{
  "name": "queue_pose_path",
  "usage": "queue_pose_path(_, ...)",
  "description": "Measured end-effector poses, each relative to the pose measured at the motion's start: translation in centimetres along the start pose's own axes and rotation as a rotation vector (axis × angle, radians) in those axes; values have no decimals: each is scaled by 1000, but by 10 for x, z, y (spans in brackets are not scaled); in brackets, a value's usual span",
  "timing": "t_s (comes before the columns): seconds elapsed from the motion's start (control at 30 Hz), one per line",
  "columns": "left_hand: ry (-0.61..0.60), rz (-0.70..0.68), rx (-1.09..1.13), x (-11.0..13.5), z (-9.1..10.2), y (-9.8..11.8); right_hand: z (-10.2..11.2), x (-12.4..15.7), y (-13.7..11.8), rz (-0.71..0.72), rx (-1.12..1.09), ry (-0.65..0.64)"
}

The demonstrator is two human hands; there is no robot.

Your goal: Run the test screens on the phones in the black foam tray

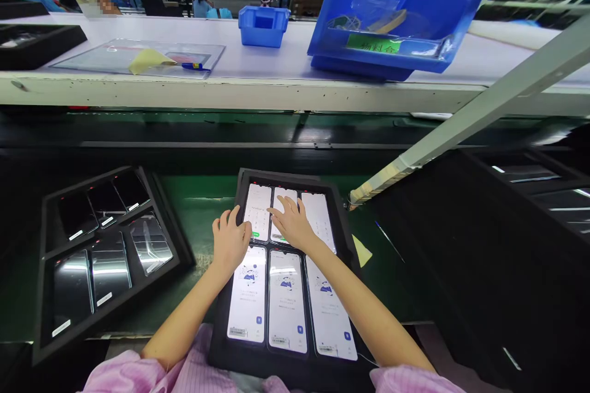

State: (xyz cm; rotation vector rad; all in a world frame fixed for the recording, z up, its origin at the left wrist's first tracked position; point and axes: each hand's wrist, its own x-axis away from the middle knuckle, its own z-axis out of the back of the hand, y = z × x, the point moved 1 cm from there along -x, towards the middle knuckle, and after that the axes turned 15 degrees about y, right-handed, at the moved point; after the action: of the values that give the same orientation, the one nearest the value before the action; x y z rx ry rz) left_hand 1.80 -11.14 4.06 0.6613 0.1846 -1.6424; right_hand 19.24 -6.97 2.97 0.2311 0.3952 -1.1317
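Note:
A black foam tray (343, 227) lies in front of me with two rows of lit smartphones set in its slots. My right hand (292, 221) is over the upper middle phone (279, 195), fingers spread, its fingertips at the screen. Loosely bent, the fingers of my left hand (230, 241) rest by the tray's left edge, with the thumb by the upper left phone (259, 202). Neither hand grips anything. Keypad-like screens show in the upper row, partly covered by my hands. The lower phones, such as the lower middle one (288, 301), show a blue drawing on white.
Another black tray (154, 193) holds dark-screened phones on the left. A slanted metal post (442, 135), a pen (389, 241) and a yellow paper (362, 252) are right of my tray. Dark trays (461, 245) stand far right. Blue bins (263, 27) sit on the shelf; people work beyond.

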Motion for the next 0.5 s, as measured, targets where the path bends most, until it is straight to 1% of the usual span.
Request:
queue_pose_path(0.13, 4, 14, 14, 0, 0, -1, 7, 3, -2, -28, 1, 25)
queue_pose_path(0.2, -9, 13, 18, 0, 0, 0, 13, 8, -5, -33, -20, 18)
queue_pose_path(0.33, -21, 14, 45, 1, 0, 0, 22, 19, -15, 27, -83, -28)
queue_pose_path(0.5, 16, -13, 18, 1, -1, 0, 22, 25, -21, 59, -115, -70)
